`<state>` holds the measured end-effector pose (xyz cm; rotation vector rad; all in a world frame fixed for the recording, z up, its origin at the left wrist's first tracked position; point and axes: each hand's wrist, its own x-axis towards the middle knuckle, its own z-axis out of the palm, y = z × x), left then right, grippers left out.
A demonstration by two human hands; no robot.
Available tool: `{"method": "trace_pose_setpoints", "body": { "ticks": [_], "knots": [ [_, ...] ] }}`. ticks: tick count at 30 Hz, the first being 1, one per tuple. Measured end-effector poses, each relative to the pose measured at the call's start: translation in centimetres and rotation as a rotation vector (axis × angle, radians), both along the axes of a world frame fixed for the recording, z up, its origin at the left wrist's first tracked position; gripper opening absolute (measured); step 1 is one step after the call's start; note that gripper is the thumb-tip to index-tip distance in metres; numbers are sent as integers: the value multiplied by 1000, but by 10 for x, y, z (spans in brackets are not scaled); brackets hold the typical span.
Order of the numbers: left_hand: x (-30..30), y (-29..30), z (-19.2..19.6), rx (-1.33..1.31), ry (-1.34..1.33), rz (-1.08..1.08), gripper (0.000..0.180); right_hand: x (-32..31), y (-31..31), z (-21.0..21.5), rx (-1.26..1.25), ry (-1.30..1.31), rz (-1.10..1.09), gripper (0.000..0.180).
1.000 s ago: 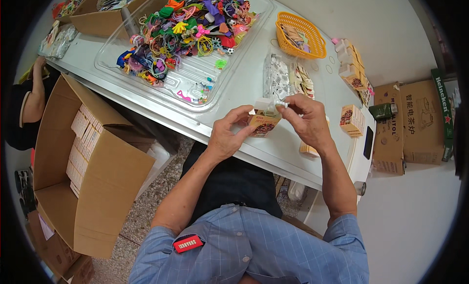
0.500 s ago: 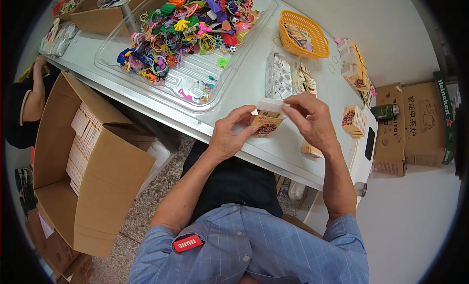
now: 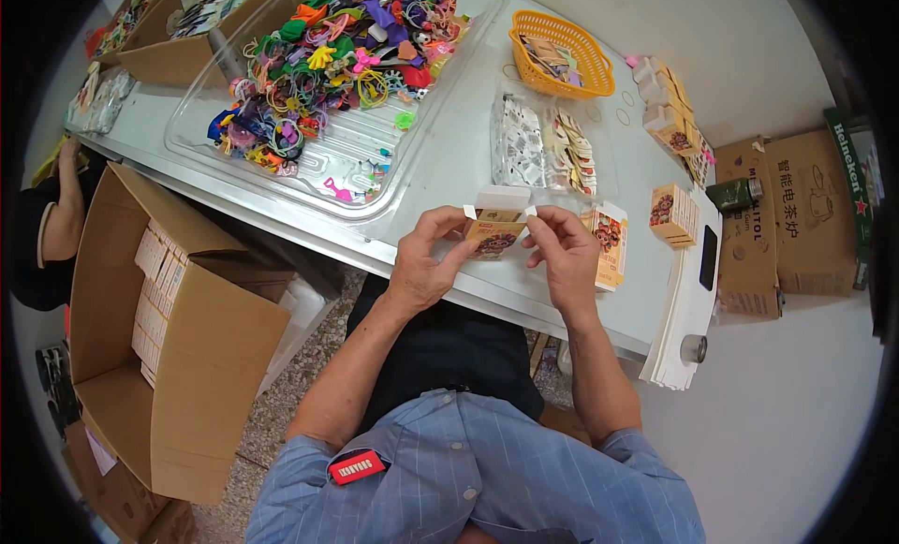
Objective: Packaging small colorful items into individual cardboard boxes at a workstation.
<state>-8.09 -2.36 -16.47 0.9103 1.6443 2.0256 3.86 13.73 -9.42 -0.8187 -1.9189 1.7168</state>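
Near the table's front edge, my left hand [image 3: 426,263] is closed on the left side of a small orange-and-white cardboard box [image 3: 493,240]. The box stands open at the top, with its white lid flap [image 3: 503,198] raised and small side flaps sticking out. My right hand [image 3: 567,258] pinches at the box's right side flap with thumb and forefinger. Just beyond the right hand lie printed flat cartons [image 3: 611,249]. A clear plastic container holding white patterned packets [image 3: 522,141] and a row of cards [image 3: 569,153] sits behind the box.
A clear tray [image 3: 370,212] heaped with colourful small toys lies at the left. Behind stands a yellow basket [image 3: 599,80]. Carton stacks [image 3: 672,216], a phone [image 3: 709,254] and a glass jar [image 3: 694,347] are right. An open cardboard carton [image 3: 220,385] stands left; another person's arm [image 3: 67,193] shows beyond.
My right hand has come down from the raised lid flap to the box's right side flap. The left hand still holds the box. The view has shifted slightly.
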Motion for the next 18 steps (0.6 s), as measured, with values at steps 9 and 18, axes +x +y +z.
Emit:
{"method": "trace_pose_setpoints", "body": {
  "ticks": [9, 18],
  "knots": [
    [-4, 1, 9, 21, 229, -11, 48, 2, 0, -18, 640, 149, 189, 28],
    [-30, 0, 35, -48, 420, -194, 23, 5, 7, -15, 374, 156, 287, 20]
  ]
}}
